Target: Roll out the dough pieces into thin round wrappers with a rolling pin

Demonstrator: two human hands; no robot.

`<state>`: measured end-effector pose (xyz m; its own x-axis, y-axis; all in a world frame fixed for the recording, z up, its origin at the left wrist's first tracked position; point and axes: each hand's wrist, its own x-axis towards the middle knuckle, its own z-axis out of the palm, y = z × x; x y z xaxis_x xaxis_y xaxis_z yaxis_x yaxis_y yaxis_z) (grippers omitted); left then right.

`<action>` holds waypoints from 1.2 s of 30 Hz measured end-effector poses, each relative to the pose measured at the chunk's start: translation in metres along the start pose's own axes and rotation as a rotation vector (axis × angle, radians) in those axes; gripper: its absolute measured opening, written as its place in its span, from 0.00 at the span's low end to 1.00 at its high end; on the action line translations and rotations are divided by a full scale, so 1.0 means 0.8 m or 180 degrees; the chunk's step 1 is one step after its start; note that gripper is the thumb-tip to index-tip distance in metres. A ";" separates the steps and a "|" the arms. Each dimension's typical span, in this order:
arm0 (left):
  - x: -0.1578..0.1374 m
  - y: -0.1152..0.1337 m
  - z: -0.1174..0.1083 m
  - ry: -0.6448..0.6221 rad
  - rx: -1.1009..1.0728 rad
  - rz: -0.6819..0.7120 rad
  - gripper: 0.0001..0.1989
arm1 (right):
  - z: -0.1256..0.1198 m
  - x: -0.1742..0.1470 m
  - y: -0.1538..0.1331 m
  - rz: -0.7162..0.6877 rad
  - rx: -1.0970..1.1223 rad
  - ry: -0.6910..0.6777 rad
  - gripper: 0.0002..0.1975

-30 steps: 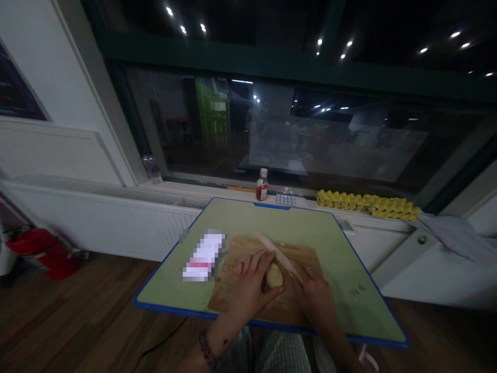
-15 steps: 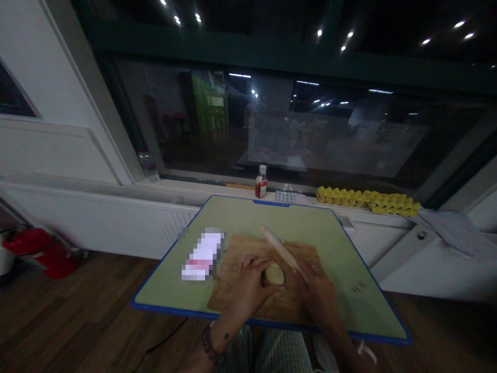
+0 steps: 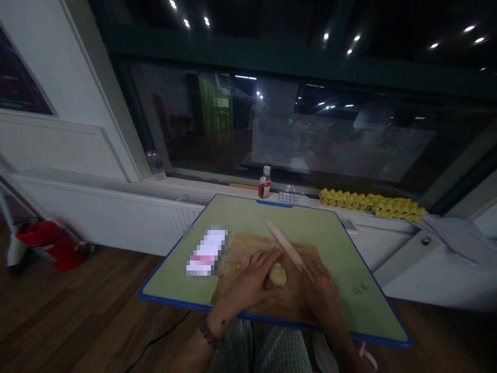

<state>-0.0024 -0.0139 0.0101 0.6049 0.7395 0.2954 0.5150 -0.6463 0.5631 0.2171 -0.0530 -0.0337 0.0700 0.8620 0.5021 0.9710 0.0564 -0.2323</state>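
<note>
Dough (image 3: 278, 274), one pale, roundish piece, sits toward the middle of the wooden board (image 3: 241, 247), and look at how the two hands flank it! On one side, the left hand (image 3: 253, 278) spreads into a broad curve, fingers arching past the far side of the piece, thumb stretched along the near side. Dough lies just off to the right of that palm, in the mouth of the curve; whether fingertip or thumb actually touches it, I cannot tell from this view.

Across on the other side, the right hand (image 3: 320, 287) is wrapped over the near end of a wooden rolling pin (image 3: 286, 245). And here is the relation that counts: the pin's long axis runs on a slant, away from the body and leftward, its far tip poking out beyond the board's back edge above the green tabletop (image 3: 236, 211). It passes just to the right of the dough and beyond it, not over it. No clear long axis on the dough itself, so the slant belongs to the pin alone. Nearer hand? The left, plainly, cupped right beside the piece, while the right stands a little apart, the pin's shaft slanting past on the dough's far right.
</note>
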 end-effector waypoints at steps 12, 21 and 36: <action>0.000 0.006 0.017 0.0399 0.0516 -0.0631 0.20 | 0.005 -0.001 0.004 -0.0185 -0.0089 -0.0023 0.20; 0.000 0.005 0.013 0.0317 0.0501 -0.0370 0.20 | 0.008 -0.004 0.010 -0.0281 0.0086 0.0036 0.19; 0.043 -0.026 -0.064 0.1011 0.1285 -0.0059 0.19 | -0.034 0.045 0.000 -0.1310 0.0242 -0.0936 0.17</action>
<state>-0.0237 0.0344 0.0482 0.4113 0.7318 0.5434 0.7554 -0.6073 0.2461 0.2260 -0.0357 0.0071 -0.3925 0.8654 0.3116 0.8845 0.4480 -0.1300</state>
